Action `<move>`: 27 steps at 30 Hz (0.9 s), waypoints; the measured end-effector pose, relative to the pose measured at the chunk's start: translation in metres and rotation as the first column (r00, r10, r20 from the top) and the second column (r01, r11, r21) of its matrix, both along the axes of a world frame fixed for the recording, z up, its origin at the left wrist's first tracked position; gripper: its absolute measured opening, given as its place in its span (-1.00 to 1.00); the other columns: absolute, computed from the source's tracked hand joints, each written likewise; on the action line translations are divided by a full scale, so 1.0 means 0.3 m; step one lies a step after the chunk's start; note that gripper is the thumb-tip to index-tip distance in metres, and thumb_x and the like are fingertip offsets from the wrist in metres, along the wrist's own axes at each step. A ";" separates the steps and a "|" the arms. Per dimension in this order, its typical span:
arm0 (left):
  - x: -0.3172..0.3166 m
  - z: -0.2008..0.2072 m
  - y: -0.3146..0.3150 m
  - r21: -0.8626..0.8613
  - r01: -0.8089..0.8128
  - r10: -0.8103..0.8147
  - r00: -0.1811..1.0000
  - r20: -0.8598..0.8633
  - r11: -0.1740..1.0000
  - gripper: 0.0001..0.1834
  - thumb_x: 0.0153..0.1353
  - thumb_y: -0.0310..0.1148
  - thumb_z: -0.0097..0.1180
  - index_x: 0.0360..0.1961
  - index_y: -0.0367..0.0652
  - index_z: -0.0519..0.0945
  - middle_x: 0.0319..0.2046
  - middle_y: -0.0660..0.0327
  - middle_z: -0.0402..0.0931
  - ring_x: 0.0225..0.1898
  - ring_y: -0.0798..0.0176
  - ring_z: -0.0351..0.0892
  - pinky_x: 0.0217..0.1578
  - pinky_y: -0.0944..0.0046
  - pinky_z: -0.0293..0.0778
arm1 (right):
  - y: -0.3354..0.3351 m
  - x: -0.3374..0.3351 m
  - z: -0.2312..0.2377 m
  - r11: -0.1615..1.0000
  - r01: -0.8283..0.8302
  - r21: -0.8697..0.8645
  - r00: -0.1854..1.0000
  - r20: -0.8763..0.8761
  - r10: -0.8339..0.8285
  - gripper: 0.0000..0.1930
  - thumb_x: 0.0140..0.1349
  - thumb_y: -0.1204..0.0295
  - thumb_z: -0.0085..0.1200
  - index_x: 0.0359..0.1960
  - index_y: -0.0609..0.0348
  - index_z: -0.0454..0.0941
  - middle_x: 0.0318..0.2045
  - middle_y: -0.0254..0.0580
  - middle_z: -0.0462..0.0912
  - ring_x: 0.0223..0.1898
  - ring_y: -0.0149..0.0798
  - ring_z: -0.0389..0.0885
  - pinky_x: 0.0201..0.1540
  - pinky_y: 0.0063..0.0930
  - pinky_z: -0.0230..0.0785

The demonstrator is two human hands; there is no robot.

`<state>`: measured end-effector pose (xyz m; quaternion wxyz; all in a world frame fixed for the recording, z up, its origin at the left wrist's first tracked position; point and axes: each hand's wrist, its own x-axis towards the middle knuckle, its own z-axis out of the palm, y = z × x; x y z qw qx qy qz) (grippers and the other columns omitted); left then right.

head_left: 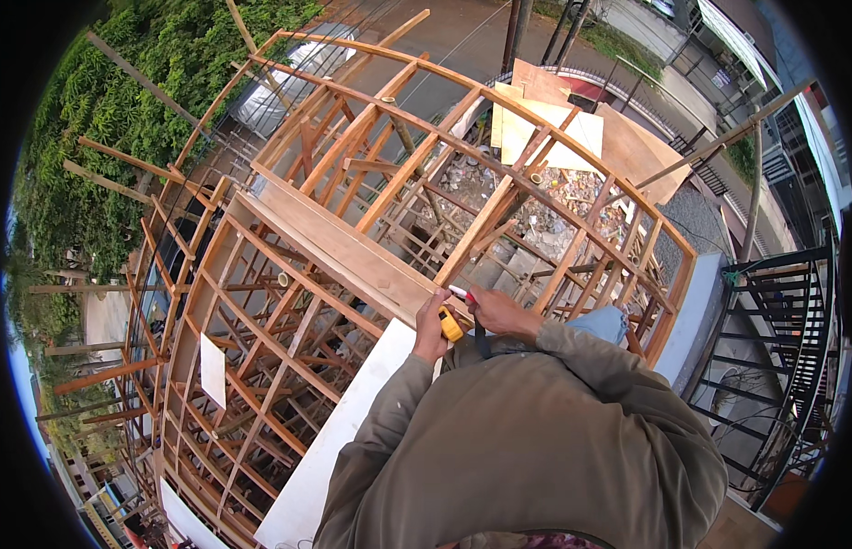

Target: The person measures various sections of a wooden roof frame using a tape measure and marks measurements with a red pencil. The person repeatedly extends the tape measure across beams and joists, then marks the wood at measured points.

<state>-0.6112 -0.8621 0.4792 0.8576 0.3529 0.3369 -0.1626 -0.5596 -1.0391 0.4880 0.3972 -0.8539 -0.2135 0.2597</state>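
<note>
My left hand [429,328] is closed around a yellow tape measure [451,325], held just in front of my chest. Close beside it, my right hand [502,315] grips a white and red marker [461,294], its white end pointing left toward the left hand's fingers. Both hands are over the near end of a long plywood trough [348,249] that runs away to the upper left. A dark strap-like piece [482,339] hangs below my right hand; what it belongs to is hidden. Below my left forearm lies a white panel [339,435].
An open grid of wooden joists [485,229] spreads ahead, with rubble [545,206] far below its gaps. Loose plywood sheets [554,133] lie at the far right. Bamboo poles [755,119] stick up around the edge. A black metal staircase [774,339] stands to the right.
</note>
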 end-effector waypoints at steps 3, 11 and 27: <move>0.020 -0.004 0.027 -0.147 -0.005 -0.009 0.996 -0.094 0.989 -0.58 0.36 -0.15 0.04 0.10 -0.20 0.42 -0.36 0.21 0.42 -0.34 0.22 0.50 -0.34 0.12 0.53 | 0.002 0.006 0.011 0.997 0.035 0.065 0.999 0.006 -0.036 -0.80 0.22 0.44 -0.02 -0.20 0.30 0.39 -0.32 0.15 0.62 -0.28 0.20 0.62 -0.24 0.00 0.42; 0.055 -0.062 0.025 -0.259 0.033 -0.052 0.997 -0.064 0.965 -0.70 0.32 -0.31 -0.06 0.01 -0.22 0.43 -0.18 0.07 0.52 -0.12 0.04 0.57 -0.11 0.02 0.54 | 0.021 0.011 0.078 0.982 0.036 0.186 0.949 -0.314 0.025 -0.25 0.08 -0.15 0.27 -0.07 0.37 0.38 -0.22 0.01 0.58 -0.19 -0.11 0.59 -0.14 -0.26 0.44; 0.012 -0.101 -0.035 -0.321 -0.057 0.065 0.998 0.015 0.945 -0.80 0.41 -0.29 -0.14 -0.15 -0.17 0.47 -0.34 0.24 0.53 -0.31 0.27 0.57 -0.22 0.25 0.56 | 0.070 0.000 0.070 0.982 0.073 0.176 0.948 -0.319 -0.014 -0.16 -0.06 -0.09 0.42 0.05 0.33 0.37 -0.16 -0.05 0.56 -0.11 -0.19 0.54 -0.04 -0.32 0.41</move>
